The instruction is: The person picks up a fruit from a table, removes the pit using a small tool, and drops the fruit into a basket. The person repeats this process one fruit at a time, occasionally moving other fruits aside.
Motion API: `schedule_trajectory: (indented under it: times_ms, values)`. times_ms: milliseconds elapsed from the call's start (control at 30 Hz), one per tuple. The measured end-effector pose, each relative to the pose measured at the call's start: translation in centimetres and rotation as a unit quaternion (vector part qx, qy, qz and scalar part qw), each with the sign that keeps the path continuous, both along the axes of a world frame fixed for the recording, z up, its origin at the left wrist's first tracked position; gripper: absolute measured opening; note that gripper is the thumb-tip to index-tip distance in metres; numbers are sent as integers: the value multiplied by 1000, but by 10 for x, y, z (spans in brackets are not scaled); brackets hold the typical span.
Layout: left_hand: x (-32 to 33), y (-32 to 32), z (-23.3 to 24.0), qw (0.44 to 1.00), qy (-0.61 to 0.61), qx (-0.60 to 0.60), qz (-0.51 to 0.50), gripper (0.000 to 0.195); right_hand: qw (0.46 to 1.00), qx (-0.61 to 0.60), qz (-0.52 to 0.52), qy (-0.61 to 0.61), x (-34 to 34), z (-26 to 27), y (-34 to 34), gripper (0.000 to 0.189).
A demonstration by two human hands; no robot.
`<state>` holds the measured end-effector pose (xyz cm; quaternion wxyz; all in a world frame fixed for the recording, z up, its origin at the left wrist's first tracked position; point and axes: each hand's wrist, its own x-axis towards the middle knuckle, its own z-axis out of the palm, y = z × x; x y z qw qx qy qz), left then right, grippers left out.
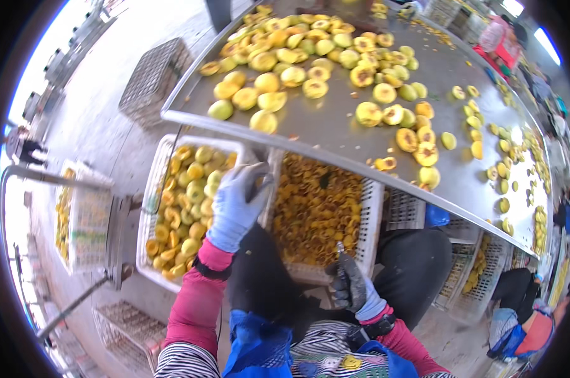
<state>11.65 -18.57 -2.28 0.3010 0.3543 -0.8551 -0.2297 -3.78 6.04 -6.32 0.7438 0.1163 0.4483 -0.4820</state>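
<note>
My left hand (pixel 237 205), in a light blue glove with a dark grey palm, is raised over the right rim of a white plastic crate (pixel 145 227) of yellow peach halves (pixel 195 189). Its thumb and fingers are apart, and I see nothing between them. My right hand (pixel 353 288), gloved alike, is closed around a small metal hand tool (pixel 340 248) above my lap. The tool's tip points up toward a second white crate (pixel 369 222), filled with brownish peach scraps (pixel 318 212). Beyond both crates, many peach halves (pixel 266 82) lie on a metal table (pixel 313 120), some showing red-brown centres.
The table's raised metal edge (pixel 285 141) overhangs the crates. An upturned crate (pixel 155 78) stands on the floor at the left. Nearer is a metal frame (pixel 117 236) beside another filled crate (pixel 88 227). Other people (pixel 521 326) sit along the table at the right.
</note>
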Motion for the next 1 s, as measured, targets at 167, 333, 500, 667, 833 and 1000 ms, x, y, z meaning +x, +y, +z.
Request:
schedule_trajectory:
  times_ms: [167,333,500,667,833,1000]
  values:
    - [-208,13,47,944,30,-77,-319,47,996,1,-84,35,-17,-19,-1,42]
    - [-376,16,36,906,-143,-201,-343,61,997,11,-70,10,-27,-30,-4,44]
    - [-441,-10,-32,908,-286,-105,-288,54,985,-11,-173,-26,-49,-41,9,35]
    - [-345,-52,-24,867,-297,-196,-350,49,998,35,-50,23,-70,-49,21,46]
    - [-242,-72,1,886,-342,-101,-298,54,965,-120,-98,213,-118,5,22,40]
    - [-153,-175,26,985,-149,-46,-72,42,935,-181,-97,291,-179,60,-10,26]
